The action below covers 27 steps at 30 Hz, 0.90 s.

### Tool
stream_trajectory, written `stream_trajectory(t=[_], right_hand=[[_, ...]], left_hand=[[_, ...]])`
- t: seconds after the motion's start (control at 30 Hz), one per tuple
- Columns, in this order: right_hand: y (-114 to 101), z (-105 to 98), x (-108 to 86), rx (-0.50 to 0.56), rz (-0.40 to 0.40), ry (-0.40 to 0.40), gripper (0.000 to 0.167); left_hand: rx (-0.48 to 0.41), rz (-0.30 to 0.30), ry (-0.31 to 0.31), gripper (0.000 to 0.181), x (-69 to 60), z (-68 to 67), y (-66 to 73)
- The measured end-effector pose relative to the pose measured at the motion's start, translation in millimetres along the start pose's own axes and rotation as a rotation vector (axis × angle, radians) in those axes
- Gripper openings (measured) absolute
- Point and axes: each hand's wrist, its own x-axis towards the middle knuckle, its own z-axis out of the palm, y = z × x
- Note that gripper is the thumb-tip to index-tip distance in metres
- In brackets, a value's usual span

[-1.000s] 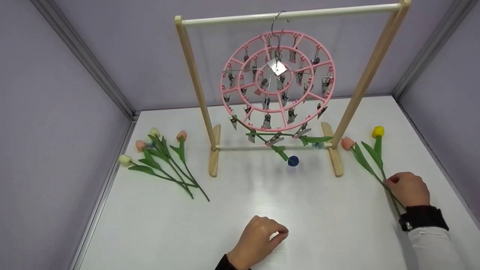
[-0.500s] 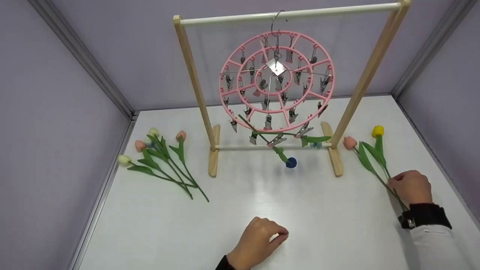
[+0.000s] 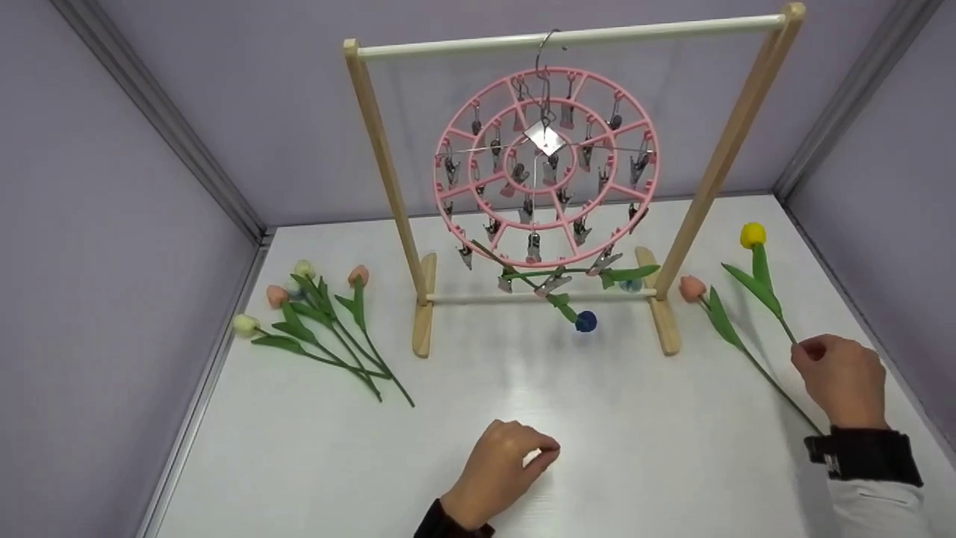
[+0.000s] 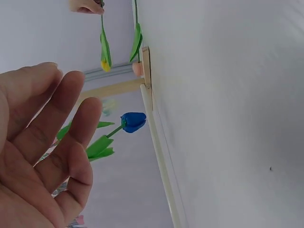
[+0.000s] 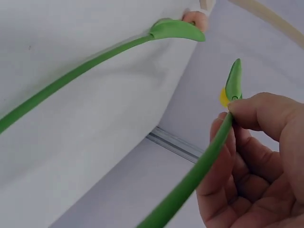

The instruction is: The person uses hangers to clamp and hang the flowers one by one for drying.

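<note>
My right hand (image 3: 844, 377) pinches the green stem of a yellow tulip (image 3: 753, 236) between thumb and fingers; the right wrist view shows the stem (image 5: 199, 171) lifted off the table. Beside it a pink tulip (image 3: 692, 288) lies on the table, its stem end near my wrist strap. My left hand (image 3: 497, 467) hovers low over the front middle, fingers loosely bent, holding nothing. On the round pink clip hanger (image 3: 549, 223), a dark blue tulip (image 3: 585, 321) and a light blue tulip (image 3: 631, 285) hang from clips at the front rim.
The hanger hooks over the white bar (image 3: 672, 30) of a wooden stand (image 3: 377, 149), whose feet rest on the white table (image 3: 314, 463). Several pink and pale tulips (image 3: 358, 276) lie at the left. Grey-framed walls (image 3: 97, 299) enclose the table.
My right hand has moved right and lifted the yellow tulip away from the pink one, which stays on the table. The left hand keeps its pose.
</note>
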Motion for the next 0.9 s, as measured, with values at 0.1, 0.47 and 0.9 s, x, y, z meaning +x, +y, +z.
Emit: stream_trajectory(t=[0.1, 0.47, 0.9], right_hand=[[-10, -6, -7.4, -0.004, -0.044, 0.065, 0.013], [-30, -33, -38.6, -0.164, -0.015, 0.194, 0.013], [-55, -55, -54.2, -0.31, -0.249, 0.274, 0.012]], left_hand=[[0.017, -0.034, 0.019, 0.006, 2.5, -9.3, -6.2], [0.043, -0.058, 0.151, 0.005, 9.1, -30.1, -17.8], [0.024, 0.004, 0.105, 0.005, 20.7, -18.3, 0.0]])
